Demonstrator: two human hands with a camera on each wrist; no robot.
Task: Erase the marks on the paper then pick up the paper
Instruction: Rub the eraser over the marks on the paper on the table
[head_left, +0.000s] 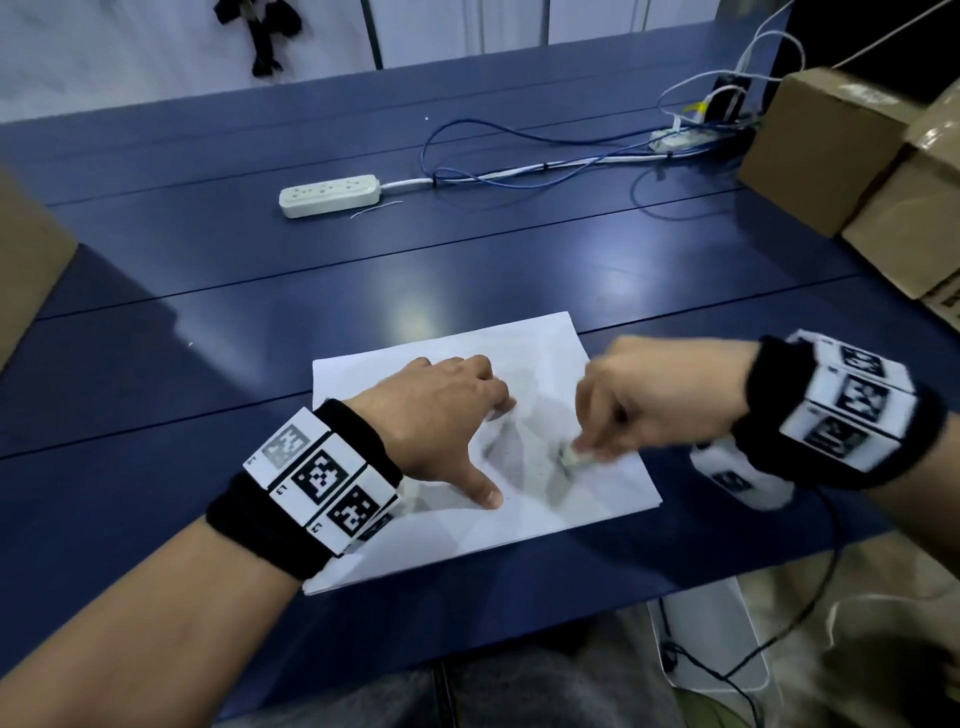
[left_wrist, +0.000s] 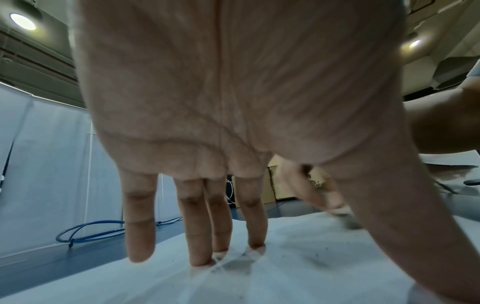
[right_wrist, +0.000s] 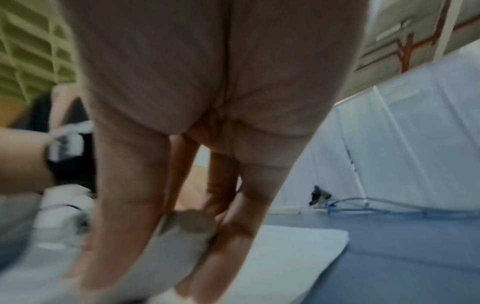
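Note:
A white sheet of paper (head_left: 540, 348) lies on the blue table (head_left: 208, 364) near its front edge. My left hand (head_left: 496, 449) rests flat on the sheet's left half, fingers (left_wrist: 200, 236) straight and spread, tips pressing the paper (left_wrist: 298, 273). My right hand (head_left: 584, 448) pinches a small grey-white eraser (head_left: 574, 458) and holds its end on the paper just right of my left thumb. The right hand is motion-blurred. In the right wrist view the eraser (right_wrist: 191, 225) sits between thumb and fingers above the paper (right_wrist: 285, 248). Faint grey smudges and dark specks (left_wrist: 319, 261) lie near the eraser.
A white power strip (head_left: 330, 195) lies mid-table, with blue and white cables (head_left: 519, 156) running to the back right. Cardboard boxes (head_left: 831, 156) stand at the right edge and another box (head_left: 26, 260) at the left. A white object lies under my right wrist.

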